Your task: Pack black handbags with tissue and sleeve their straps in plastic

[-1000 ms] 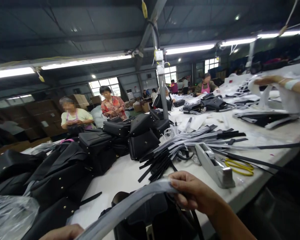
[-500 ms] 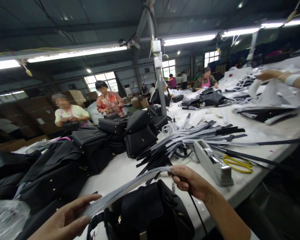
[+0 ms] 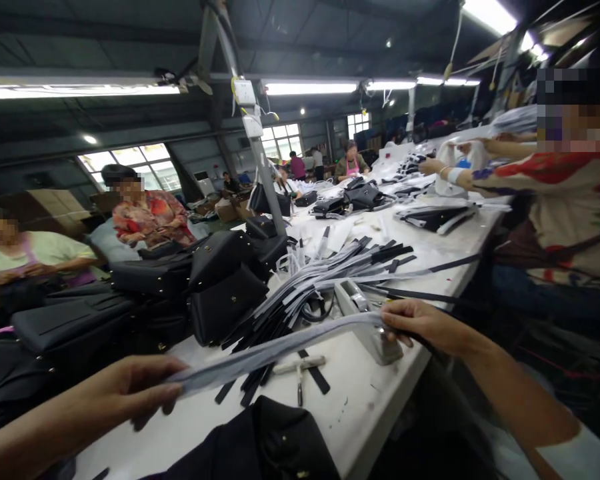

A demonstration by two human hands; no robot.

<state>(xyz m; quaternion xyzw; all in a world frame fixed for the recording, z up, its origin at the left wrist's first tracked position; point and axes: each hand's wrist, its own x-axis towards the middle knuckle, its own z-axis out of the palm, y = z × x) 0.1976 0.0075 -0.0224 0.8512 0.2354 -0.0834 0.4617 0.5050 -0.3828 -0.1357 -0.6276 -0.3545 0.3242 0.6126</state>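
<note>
A strap wrapped in pale, translucent material (image 3: 280,349) stretches between my two hands above the table. Its near-left end is pinched between the thumb and fingers of my left hand (image 3: 130,390). My right hand (image 3: 425,323) grips it at the other end, over the tape dispenser. Below the strap, a black bag (image 3: 280,440) with small metal studs stands at the bottom of the view. Between bag and strap lies a white T-shaped tool (image 3: 300,370) with a metal shaft. Behind the strap many black and pale-wrapped straps (image 3: 300,280) are spread in a pile.
Black bags (image 3: 225,300) are heaped at the left. A grey tape dispenser (image 3: 380,340) stands near the right edge of the white table (image 3: 360,413). A metal post (image 3: 265,167) rises beyond. People work at the left and back; another person (image 3: 570,220) stands at the right.
The view has turned right, bringing the person at the right into sight. My right hand and the strap have moved right, over the dispenser. The strap is straighter, and the T-shaped tool is now plainly visible.
</note>
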